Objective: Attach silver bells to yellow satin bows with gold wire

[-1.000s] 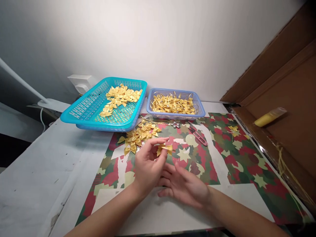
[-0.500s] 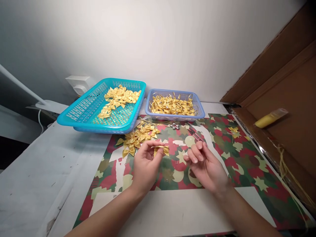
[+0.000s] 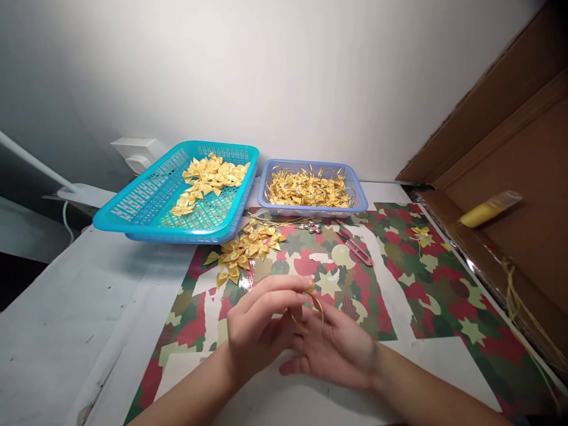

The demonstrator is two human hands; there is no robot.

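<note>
My left hand (image 3: pixel 266 319) is closed, its fingertips pinching a small yellow ribbon bow (image 3: pixel 310 289), most of which is hidden behind them. From the bow a thin gold cord (image 3: pixel 321 312) curves down in a loop between my hands. My right hand (image 3: pixel 337 349) lies palm up close against the left, with fingers curled around the cord; its fingertips are partly covered. Beyond my hands, a pile of gold bows (image 3: pixel 244 248) rests on the patterned sheet (image 3: pixel 444 319). Pink-handled thread snips (image 3: pixel 358 249) lie to the right of that pile.
At the back left stands a teal basket (image 3: pixel 133 220) with yellow bows inside. Beside it, a blue-violet basket (image 3: pixel 302 210) holds bows with gold loops. Small silver pieces (image 3: pixel 312 227) and gold cords (image 3: pixel 275 220) lie in front. A cardboard wall (image 3: pixel 510 154) borders the right side.
Both hands have moved nearer to me, and my right hand has come left to meet my left. A loop of gold cord now shows between them. The snips are uncovered.
</note>
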